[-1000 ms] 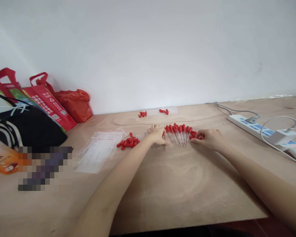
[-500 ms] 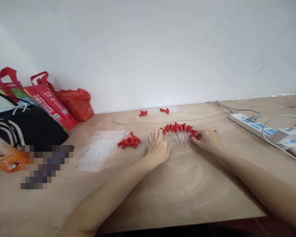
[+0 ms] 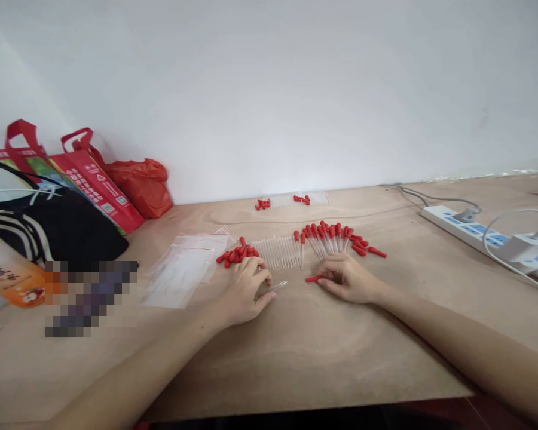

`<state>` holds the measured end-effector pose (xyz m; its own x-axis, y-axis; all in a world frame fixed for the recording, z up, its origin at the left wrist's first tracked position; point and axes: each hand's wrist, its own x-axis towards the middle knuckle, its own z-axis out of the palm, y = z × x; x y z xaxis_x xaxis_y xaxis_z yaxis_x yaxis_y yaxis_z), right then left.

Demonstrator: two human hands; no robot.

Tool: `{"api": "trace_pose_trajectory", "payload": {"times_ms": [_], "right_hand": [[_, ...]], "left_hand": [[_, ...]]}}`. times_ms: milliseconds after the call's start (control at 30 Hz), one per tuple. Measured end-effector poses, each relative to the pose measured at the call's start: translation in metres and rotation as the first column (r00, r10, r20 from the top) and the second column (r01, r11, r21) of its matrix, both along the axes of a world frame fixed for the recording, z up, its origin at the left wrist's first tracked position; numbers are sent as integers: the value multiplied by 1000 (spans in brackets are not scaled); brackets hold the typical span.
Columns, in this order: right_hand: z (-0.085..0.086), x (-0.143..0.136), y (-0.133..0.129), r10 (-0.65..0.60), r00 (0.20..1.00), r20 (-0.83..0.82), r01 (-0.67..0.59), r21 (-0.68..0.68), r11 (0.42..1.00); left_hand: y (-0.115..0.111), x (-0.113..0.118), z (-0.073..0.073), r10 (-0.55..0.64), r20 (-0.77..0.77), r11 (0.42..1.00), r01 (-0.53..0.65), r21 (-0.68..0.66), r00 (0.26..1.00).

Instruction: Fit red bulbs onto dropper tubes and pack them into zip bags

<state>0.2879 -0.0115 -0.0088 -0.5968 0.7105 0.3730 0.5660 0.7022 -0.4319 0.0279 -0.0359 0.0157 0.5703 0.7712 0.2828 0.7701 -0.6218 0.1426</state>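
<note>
My left hand (image 3: 250, 291) pinches a thin clear glass dropper tube (image 3: 278, 286), whose end points right. Facing it, my right hand (image 3: 346, 278) holds a red rubber bulb (image 3: 314, 279) between thumb and fingers, its end toward the tube. A small gap separates the two. Behind my hands lies a row of bare glass tubes (image 3: 275, 252), with a heap of red bulbs (image 3: 238, 253) at its left end. To the right, droppers with red bulbs fitted (image 3: 325, 232) are fanned out. Several loose red bulbs (image 3: 362, 246) lie beyond my right hand.
Clear zip bags (image 3: 179, 272) lie left of the heap. Another bag with tubes and red bulbs (image 3: 302, 199) is by the wall. A white power strip (image 3: 464, 229) with cables sits at right. Red shopping bags (image 3: 101, 185) and a black bag (image 3: 67, 230) stand at left.
My left hand has come away from the tube row toward me with one tube. My right hand has moved left and nearer from the loose bulbs, carrying a red bulb.
</note>
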Motion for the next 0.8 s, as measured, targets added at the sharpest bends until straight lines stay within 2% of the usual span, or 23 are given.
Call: {"api": "trace_pose_trajectory", "payload": {"times_ms": [133,233,333,400,533,633,800], "right_hand": [[-8,-11,3,-4,999,-32,6,73,997],[-10,-16,3,9,1000,13,-10,105,994],[-7,-24,2,-63,997,46,55,169,984],[-6,-29,0,-98,995,28,91,190,977],[-9,-36,-2,-55,997,-56,64,180,982],[-14,-36,-3,-33,998,-58,45,212,976],[-16,-33,-4,16,998,-61,1,260,966]], "left_hand": [[8,10,-6,38,37,995,-35,-90,999],[12,17,-14,83,11,994,-82,-71,997],[13,21,-21,53,5,998,-53,17,999],[14,22,-25,10,52,995,-15,100,999],[13,23,-28,-83,145,962,41,271,986],[12,23,-28,-153,159,926,85,368,975],[13,22,-29,-170,141,901,96,423,975]]}}
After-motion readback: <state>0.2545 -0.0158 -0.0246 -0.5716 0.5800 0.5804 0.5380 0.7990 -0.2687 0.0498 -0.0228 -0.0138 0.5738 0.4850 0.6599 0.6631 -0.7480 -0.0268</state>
